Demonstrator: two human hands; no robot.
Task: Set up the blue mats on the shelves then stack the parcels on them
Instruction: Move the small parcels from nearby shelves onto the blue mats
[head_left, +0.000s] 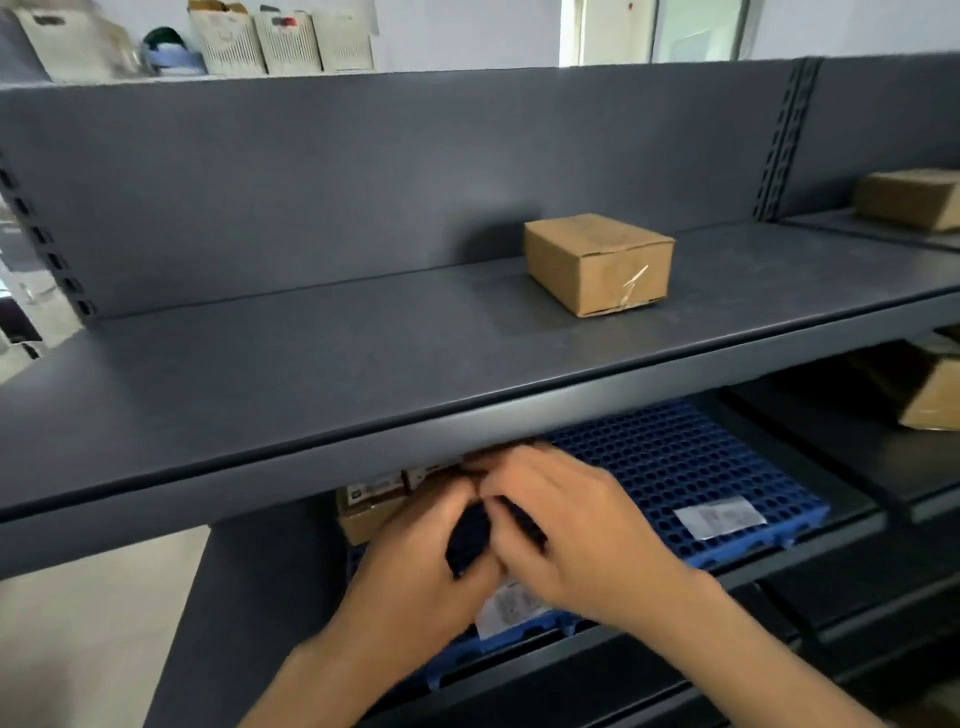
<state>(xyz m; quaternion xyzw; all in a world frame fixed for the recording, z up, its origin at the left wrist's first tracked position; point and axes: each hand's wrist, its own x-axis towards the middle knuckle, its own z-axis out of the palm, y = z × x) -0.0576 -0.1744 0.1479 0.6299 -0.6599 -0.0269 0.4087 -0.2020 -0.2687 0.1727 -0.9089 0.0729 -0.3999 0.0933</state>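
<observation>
Though blur hides what it is, fingers (519, 470) of left hand (415, 561) and right hand (571, 519) grip one dark thing (470, 540); two half-hidden parcels (371, 501) sit just beyond them.

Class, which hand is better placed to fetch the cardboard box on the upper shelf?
Probably the right hand: it sits nearer the cardboard box, while the left hand, gripping a dark item, lies further left.

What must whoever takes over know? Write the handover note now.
Left hand and right hand both grip a dark item above the blue mat on the lower shelf.
Done: mat laid on lower shelf; small boxes stand at its left.
Left: upper shelf has no mat; a box sits on it bare. Lay a mat there, then stack the box.
</observation>
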